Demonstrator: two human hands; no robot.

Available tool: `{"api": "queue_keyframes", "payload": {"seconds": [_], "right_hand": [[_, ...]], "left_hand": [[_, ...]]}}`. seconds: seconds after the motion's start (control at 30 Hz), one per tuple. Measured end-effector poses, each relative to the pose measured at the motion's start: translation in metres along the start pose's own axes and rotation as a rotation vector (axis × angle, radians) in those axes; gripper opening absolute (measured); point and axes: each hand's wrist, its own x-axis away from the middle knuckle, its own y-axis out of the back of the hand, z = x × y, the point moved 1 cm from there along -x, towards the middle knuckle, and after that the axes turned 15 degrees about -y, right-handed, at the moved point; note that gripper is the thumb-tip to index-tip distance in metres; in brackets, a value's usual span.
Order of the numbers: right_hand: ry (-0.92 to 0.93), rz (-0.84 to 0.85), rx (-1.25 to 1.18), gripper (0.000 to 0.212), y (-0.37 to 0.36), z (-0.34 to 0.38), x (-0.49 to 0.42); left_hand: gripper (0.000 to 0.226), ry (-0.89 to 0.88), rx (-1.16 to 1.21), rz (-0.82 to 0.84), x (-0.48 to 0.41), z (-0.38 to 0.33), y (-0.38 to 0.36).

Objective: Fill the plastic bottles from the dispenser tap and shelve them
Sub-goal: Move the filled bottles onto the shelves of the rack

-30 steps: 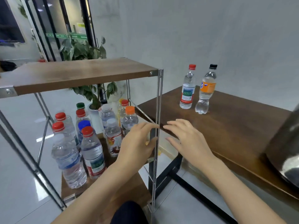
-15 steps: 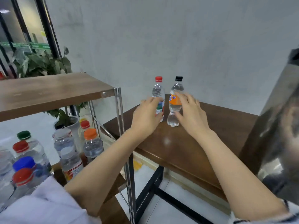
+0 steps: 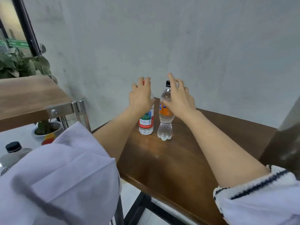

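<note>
Centre frame, the red-label bottle [image 3: 146,124] and orange-label bottle [image 3: 165,125] stand upright, just beside each other, at the desk's [image 3: 162,159] far side. The left hand [image 3: 142,96] and right hand [image 3: 178,101] cover their tops, each grip wide, fingers spread. Closing carelessly could knock the light bottles together or over. Bare desk lies nearer; the shelf corner [image 3: 65,109] crowds the left.

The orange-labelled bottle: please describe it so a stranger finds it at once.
On the dark wooden table by the grey wall stand two bottles. Take the right bottle: black cap, orange label; its neighbour has a red label.
</note>
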Motion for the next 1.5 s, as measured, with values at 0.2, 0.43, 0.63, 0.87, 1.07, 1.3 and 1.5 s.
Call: {"api": "queue_keyframes", "payload": {"seconds": [0.2,0.43,0.63,0.87,1.07,1.3,1.5], "right_hand": [[-0.033,0.061,-0.099,0.095,-0.016,-0.007,-0.014],[-0.021,0.044,-0.200,0.090,-0.024,-0.007,-0.005],[-0.012,0.029,-0.288,0.086,-0.022,-0.007,0.006],[0.005,-0.017,-0.428,0.082,-0.013,-0.013,0.042],[0.022,-0.049,-0.441,0.081,-0.004,-0.020,0.085],[0.109,-0.077,-0.372,0.086,0.020,-0.019,0.142],[0.189,-0.058,-0.370,0.087,0.045,-0.017,0.190]], "left_hand": [[0.075,0.007,0.090,-0.090,-0.011,0.015,-0.022],[0.073,-0.036,0.274,-0.211,-0.007,0.013,-0.030],[0.071,-0.026,0.274,-0.270,0.001,0.006,-0.030],[0.071,-0.037,0.319,-0.352,0.034,-0.014,-0.022],[0.071,-0.051,0.317,-0.387,0.073,-0.036,-0.010],[0.071,-0.073,0.361,-0.398,0.126,-0.059,0.015],[0.070,-0.093,0.385,-0.446,0.179,-0.074,0.048]]}}
